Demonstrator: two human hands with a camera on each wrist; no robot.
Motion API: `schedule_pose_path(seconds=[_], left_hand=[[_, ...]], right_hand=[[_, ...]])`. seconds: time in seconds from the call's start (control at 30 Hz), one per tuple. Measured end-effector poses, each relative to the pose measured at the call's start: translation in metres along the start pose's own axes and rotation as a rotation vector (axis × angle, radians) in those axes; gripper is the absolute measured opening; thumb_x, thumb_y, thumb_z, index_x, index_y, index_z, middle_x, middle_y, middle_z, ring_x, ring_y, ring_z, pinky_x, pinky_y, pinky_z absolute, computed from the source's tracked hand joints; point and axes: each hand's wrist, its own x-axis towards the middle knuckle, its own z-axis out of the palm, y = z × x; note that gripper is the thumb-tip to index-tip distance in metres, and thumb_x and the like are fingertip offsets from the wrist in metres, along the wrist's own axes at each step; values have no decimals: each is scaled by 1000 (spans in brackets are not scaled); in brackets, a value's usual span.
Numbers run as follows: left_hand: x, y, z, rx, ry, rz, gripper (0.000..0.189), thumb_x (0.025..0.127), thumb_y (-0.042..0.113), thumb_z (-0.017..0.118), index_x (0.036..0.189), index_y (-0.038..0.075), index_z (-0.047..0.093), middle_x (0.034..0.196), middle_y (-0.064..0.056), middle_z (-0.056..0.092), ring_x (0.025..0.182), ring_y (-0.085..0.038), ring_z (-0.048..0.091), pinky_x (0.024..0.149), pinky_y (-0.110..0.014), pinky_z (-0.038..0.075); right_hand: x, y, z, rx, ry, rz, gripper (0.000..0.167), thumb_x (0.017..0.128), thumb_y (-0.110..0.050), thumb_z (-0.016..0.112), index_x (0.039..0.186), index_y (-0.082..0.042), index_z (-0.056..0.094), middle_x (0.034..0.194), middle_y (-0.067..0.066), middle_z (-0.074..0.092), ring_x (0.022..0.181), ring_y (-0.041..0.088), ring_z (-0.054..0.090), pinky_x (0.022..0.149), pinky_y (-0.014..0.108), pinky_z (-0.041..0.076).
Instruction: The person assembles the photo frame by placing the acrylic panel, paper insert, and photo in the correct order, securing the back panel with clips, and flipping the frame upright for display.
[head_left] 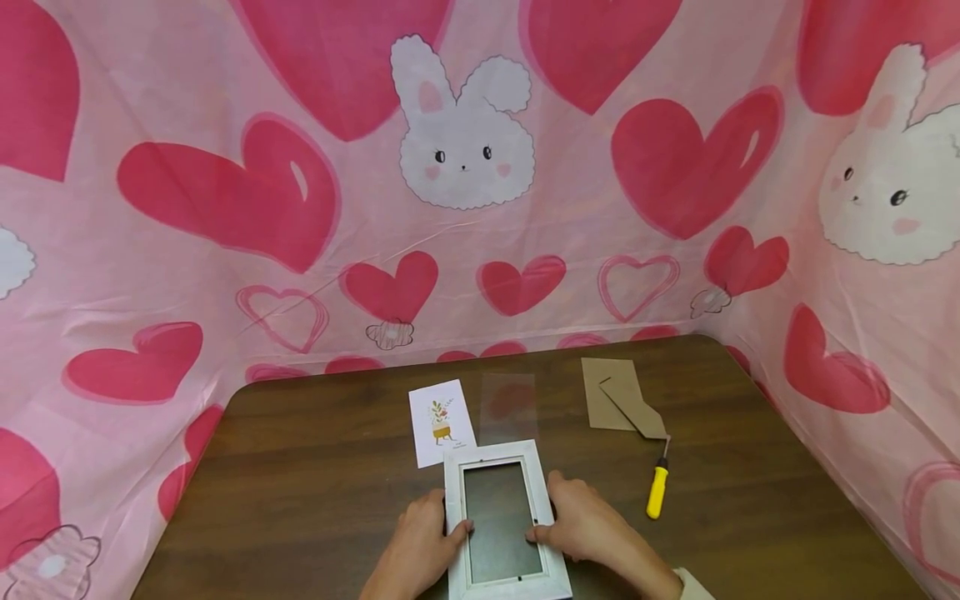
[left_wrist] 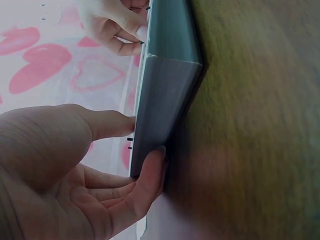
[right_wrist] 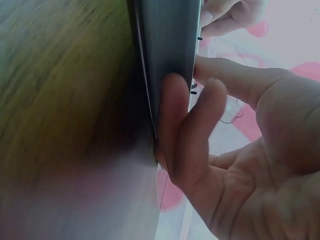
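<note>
A white picture frame (head_left: 457, 475) lies at the table's near edge, small black tabs along its inner rim and a grey-green surface showing in its opening. My left hand (head_left: 420, 537) grips its left side, thumb on the top face. On the opposite side my right hand (head_left: 588, 521) holds it the same way. The left wrist view has the left fingers (left_wrist: 152, 172) curled against the side wall of the frame (left_wrist: 165, 100), its near end tilted up from the table. In the right wrist view, right fingers (right_wrist: 192, 135) press along the other side wall.
A white card (head_left: 442, 423) printed with a potted plant lies behind the frame's left corner. Beside it is a clear sheet (head_left: 508, 408). Farther right are a brown backing board (head_left: 603, 400) with a stand leg and a yellow-handled screwdriver (head_left: 656, 493). Heart-patterned cloth (head_left: 465, 283) surrounds the table (head_left: 315, 467).
</note>
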Motion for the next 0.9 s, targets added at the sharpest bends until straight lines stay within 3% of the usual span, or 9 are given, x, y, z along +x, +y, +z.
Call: schedule_pose_path(seconds=[0.2, 0.43, 0.6, 0.77, 0.9], left_hand=[[0, 1, -1, -6, -8, -6, 35, 88, 24, 83, 107, 0, 67, 86, -7, 70, 77, -19, 66, 63, -35, 51], [0, 1, -1, -1, 5, 7, 37, 88, 25, 84, 109, -1, 67, 88, -8, 71, 79, -19, 68, 64, -35, 51], [0, 1, -4, 18, 28, 7, 40, 89, 29, 83, 109, -1, 67, 89, -8, 72, 78, -19, 68, 63, -34, 52], [2, 5, -13, 91, 87, -10, 35, 90, 33, 83, 105, 5, 68, 79, 1, 62, 72, -14, 61, 61, -34, 47], [7, 10, -20, 114, 105, -25, 38, 90, 33, 82, 115, 6, 69, 75, 4, 53, 67, -12, 52, 58, -32, 41]], right_hand=[[1, 4, -5, -68, 42, -71, 48, 80, -40, 90, 96, -6, 60, 77, 2, 61, 67, 17, 55, 58, 32, 42], [2, 5, -10, -95, 55, -95, 50, 79, -48, 90, 91, -9, 61, 73, -1, 61, 65, 15, 54, 56, 30, 40], [7, 0, -18, -132, 62, -61, 56, 75, -54, 91, 93, -8, 65, 72, -2, 60, 65, 15, 54, 57, 31, 41], [14, -4, -24, -153, 108, -12, 59, 74, -58, 90, 95, -9, 65, 69, -1, 56, 63, 16, 51, 56, 31, 38], [22, -3, -26, -154, 165, 9, 58, 78, -61, 86, 94, -9, 65, 69, -1, 55, 62, 15, 51, 56, 31, 39]])
